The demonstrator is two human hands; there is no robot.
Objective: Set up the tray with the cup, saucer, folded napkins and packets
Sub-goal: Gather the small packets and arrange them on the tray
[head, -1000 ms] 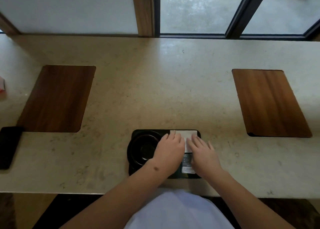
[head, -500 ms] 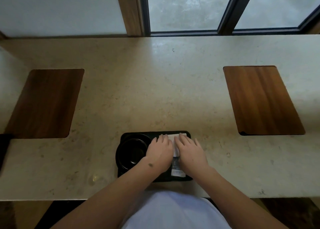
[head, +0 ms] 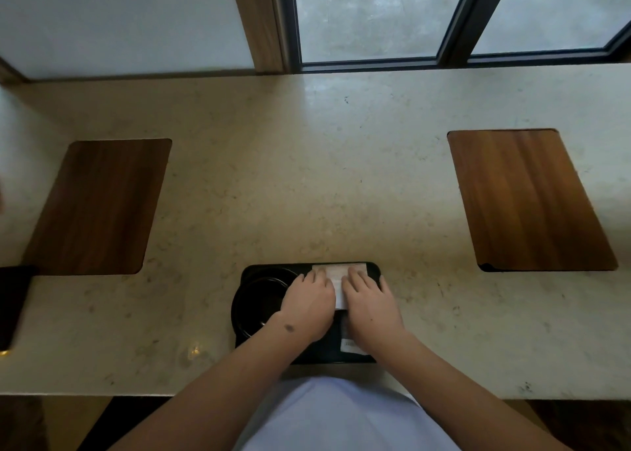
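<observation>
A small black tray (head: 375,269) lies on the counter near its front edge. A black cup on a black saucer (head: 259,305) fills the tray's left half. A white folded napkin (head: 338,276) lies across the tray's far right part. My left hand (head: 307,302) and my right hand (head: 370,302) both rest flat on the napkin, fingers pointing away and pressing it down. A packet (head: 351,344) with a white label shows below my right wrist, on the tray's near right part. Most of the napkin is hidden under my hands.
A wooden inlay (head: 99,208) lies at the left and another wooden inlay (head: 526,201) at the right of the beige stone counter (head: 307,177). A dark phone-like object (head: 12,303) sits at the far left edge. Windows run behind the counter.
My hands have stayed on the napkin and slid slightly apart, so more white shows between them. The view has shifted a little to the right.
</observation>
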